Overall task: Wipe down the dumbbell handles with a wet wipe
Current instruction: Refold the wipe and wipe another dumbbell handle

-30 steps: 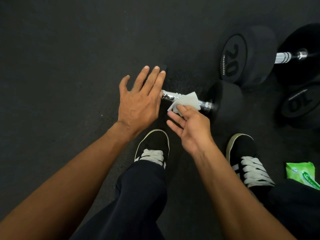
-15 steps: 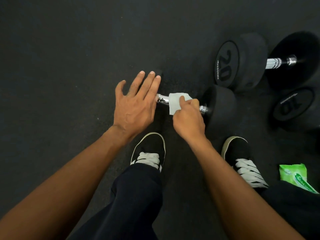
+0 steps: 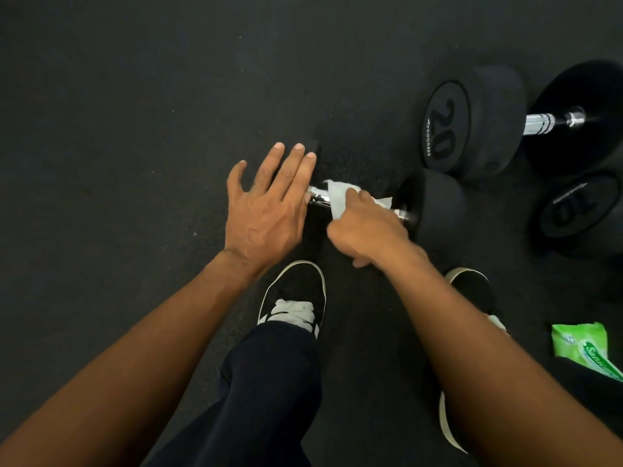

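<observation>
Your right hand [image 3: 367, 227] is wrapped over the chrome handle [image 3: 318, 197] of the near dumbbell [image 3: 433, 205], fingers curled around it with the white wet wipe [image 3: 338, 198] pressed between palm and metal. The wipe bunches out on both sides of your grip, and a short bare length of handle shows to its left. Your left hand [image 3: 266, 210] lies flat with fingers spread and straight, gripping nothing, covering the dumbbell's left end; whether it presses on that weight head cannot be told, since the head is hidden beneath it. The dumbbell lies on the dark rubber floor [image 3: 135, 112], just ahead of your black shoes [image 3: 296, 294]. Its right weight head is touching or nearly touching a bigger dumbbell marked 20 [image 3: 472, 119] behind it, and a weight marked 10 [image 3: 576, 210] sits to the right. A green pack of wipes [image 3: 583, 345] lies on the floor by your right forearm.
</observation>
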### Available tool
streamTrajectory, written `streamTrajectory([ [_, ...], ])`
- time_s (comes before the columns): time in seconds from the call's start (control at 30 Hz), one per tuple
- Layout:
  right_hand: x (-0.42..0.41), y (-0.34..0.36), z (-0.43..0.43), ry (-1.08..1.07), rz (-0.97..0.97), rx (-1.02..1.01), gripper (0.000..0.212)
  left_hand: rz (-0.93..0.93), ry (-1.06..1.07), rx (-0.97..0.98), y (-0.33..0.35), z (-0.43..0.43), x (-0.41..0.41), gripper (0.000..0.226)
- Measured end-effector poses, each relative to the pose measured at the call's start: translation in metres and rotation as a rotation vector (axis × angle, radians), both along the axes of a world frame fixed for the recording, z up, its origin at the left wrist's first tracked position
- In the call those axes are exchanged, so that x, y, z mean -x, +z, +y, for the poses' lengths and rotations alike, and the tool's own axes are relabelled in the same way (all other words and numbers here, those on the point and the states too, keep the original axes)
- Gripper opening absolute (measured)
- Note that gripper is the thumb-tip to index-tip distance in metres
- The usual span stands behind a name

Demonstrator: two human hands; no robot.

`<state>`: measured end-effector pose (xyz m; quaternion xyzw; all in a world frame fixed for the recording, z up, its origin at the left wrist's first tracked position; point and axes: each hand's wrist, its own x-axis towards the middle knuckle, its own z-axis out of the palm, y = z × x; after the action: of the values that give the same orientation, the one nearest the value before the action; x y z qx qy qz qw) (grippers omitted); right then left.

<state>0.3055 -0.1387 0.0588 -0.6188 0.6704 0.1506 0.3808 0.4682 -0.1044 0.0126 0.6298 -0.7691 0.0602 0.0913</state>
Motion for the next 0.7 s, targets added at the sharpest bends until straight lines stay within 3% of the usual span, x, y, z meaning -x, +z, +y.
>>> streamTrajectory([
  [0.13,0.000,-0.005,0.008,0.144,0.130,0.067,0.080,0.000,0.005,0.003,-0.001,0.001,0.001,0.052],
  [0.3,-0.001,-0.001,-0.021,0.150,0.113,0.047,0.054,0.002,0.004,-0.009,0.000,0.000,0.000,0.052],
  [0.5,0.010,-0.006,0.005,0.302,0.203,0.119,0.079,0.016,0.004,-0.004,-0.002,0.001,0.000,0.052],
  [0.7,0.012,0.000,-0.019,0.375,0.300,0.241,0.042,0.034,0.002,0.001,0.002,0.001,0.002,0.051],
])
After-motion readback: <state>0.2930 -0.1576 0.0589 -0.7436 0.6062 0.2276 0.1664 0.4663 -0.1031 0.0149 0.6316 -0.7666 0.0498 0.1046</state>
